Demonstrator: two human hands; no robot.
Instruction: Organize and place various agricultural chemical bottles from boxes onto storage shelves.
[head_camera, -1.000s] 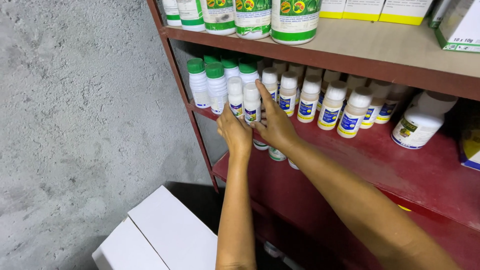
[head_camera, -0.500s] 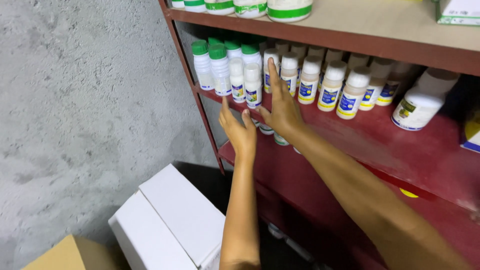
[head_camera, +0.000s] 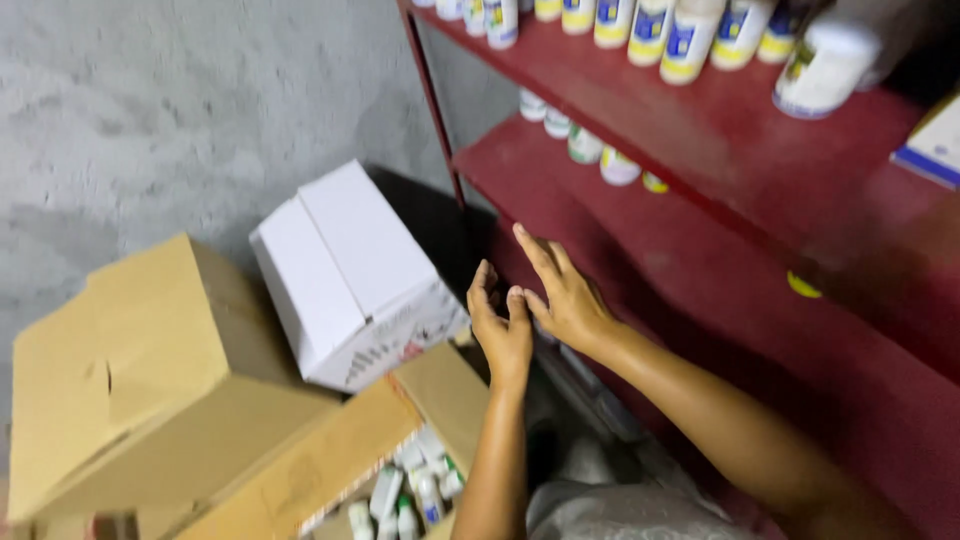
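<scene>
Red metal shelf unit (head_camera: 760, 200) fills the right side. Left of it: closed brown carton (head_camera: 140, 370), then white carton (head_camera: 350, 270) leaning beside the shelf post. Open brown box (head_camera: 330, 470) below the white carton, small white bottles (head_camera: 410, 490) inside. Both hands low, in front of the shelf's lower edge, touching each other. Left hand (head_camera: 500, 325) empty, fingers loosely curled. Right hand (head_camera: 565, 295) empty, fingers spread flat. More bottles (head_camera: 640, 30) on the upper shelf.

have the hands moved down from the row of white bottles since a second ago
Yes. Both hands, left hand and right hand, have dropped from the white bottles on the red metal shelf to below the lower shelf edge, empty.
</scene>
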